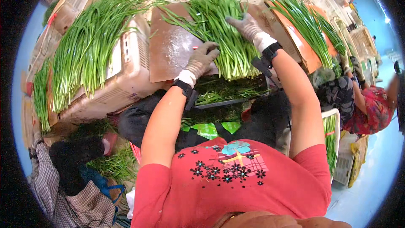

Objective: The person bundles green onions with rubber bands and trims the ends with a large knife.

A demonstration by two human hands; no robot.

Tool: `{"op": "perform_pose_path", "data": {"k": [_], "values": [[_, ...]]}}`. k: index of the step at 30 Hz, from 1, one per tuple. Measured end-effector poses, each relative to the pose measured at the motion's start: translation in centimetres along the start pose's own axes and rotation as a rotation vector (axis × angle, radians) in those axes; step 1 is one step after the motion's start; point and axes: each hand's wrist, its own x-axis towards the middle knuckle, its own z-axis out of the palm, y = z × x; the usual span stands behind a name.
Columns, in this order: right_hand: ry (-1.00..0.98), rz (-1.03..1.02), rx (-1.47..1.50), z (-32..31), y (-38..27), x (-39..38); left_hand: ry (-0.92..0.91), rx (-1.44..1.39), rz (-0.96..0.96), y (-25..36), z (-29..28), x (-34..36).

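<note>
A thick pile of garlic chives [225, 33] lies on a wet brown board [168, 55] in front of me, its pale cut ends toward me. My left hand [202, 59], in a grey glove, is at the pile's left edge with its fingers loosely bent and apart. A tiny red object [195, 48] shows on the board beside it. My right hand [248, 28], gloved too, rests along the pile's upper right side, thumb and fingers spread over the leaves. Any stalks under the fingers are partly hidden. Both wrists wear black straps.
More chives [86, 46] cover a white crate [137, 55] at left, and others [308, 33] lie on an orange board [314, 61] at right. A dark tray [230, 101] with scraps sits below my board. Co-workers sit at right [371, 109] and lower left [71, 194].
</note>
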Motion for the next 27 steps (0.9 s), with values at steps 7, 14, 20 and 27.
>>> {"op": "perform_pose_path", "data": {"k": [7,14,20,27], "values": [[0.295,-0.218,0.596,-4.6,4.7,-3.7,0.181,-0.404,-0.196,3.6,-2.5,-2.2],[0.349,-0.158,0.828,-3.7,9.4,-8.4,0.443,-0.448,-0.446,9.3,-5.2,-4.1],[0.257,-0.415,0.490,-4.6,9.0,-8.3,0.571,-0.209,0.188,14.0,-4.9,-3.3],[0.157,-0.789,-0.584,-4.6,4.7,-9.0,0.120,0.342,0.310,8.5,-2.8,5.7]]}}
